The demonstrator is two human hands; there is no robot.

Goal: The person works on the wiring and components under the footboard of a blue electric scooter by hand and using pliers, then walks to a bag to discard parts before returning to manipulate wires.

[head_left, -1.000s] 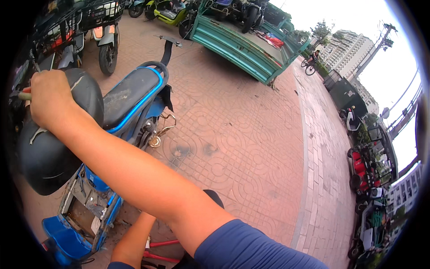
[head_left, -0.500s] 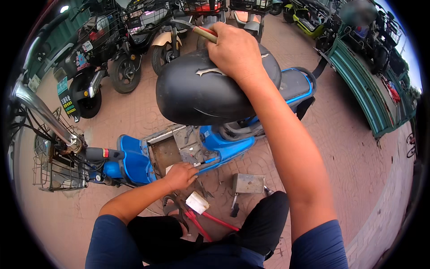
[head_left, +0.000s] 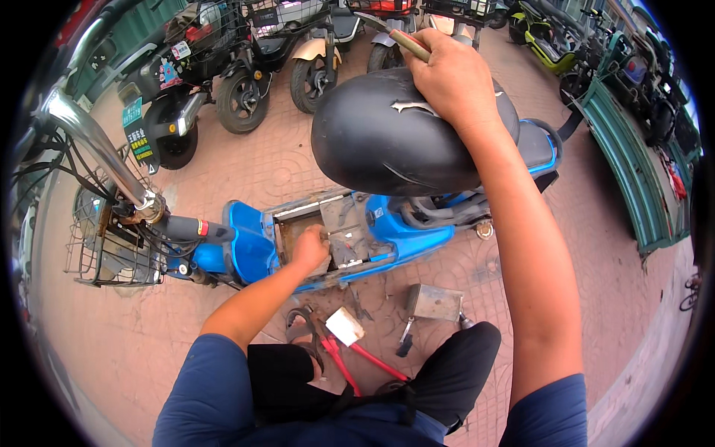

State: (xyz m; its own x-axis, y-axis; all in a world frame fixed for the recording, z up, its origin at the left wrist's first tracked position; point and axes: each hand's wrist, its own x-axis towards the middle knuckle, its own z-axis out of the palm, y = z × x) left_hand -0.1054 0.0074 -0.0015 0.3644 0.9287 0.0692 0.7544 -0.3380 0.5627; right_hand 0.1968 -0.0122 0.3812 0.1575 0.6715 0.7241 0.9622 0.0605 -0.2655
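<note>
My right hand (head_left: pixel 456 78) is closed round a hand tool (head_left: pixel 410 45) with a tan-and-red handle and a thin dark metal end. That hand rests on the raised black seat (head_left: pixel 387 141), whose cover is torn. The seat belongs to a blue electric scooter (head_left: pixel 413 235) standing crosswise before me. My left hand (head_left: pixel 310 247) is inside the scooter's uncovered footboard compartment (head_left: pixel 294 229), its fingers curled. What those fingers hold, if anything, is hidden. Small parts and debris lie on the dusty panel (head_left: pixel 346 231) beside it.
Near my legs lie a red-handled tool (head_left: pixel 376 361), a white block-shaped piece (head_left: pixel 345 326) and a grey metal box (head_left: pixel 434 303). The scooter's wire basket (head_left: pixel 112 249) is at the left. Parked scooters (head_left: pixel 242 97) line the back; a green cart (head_left: pixel 622 164) stands right.
My left hand has moved from the footboard's near edge into the compartment. My right hand keeps the tool on the seat. The whole view has shifted, so the scooter appears farther right.
</note>
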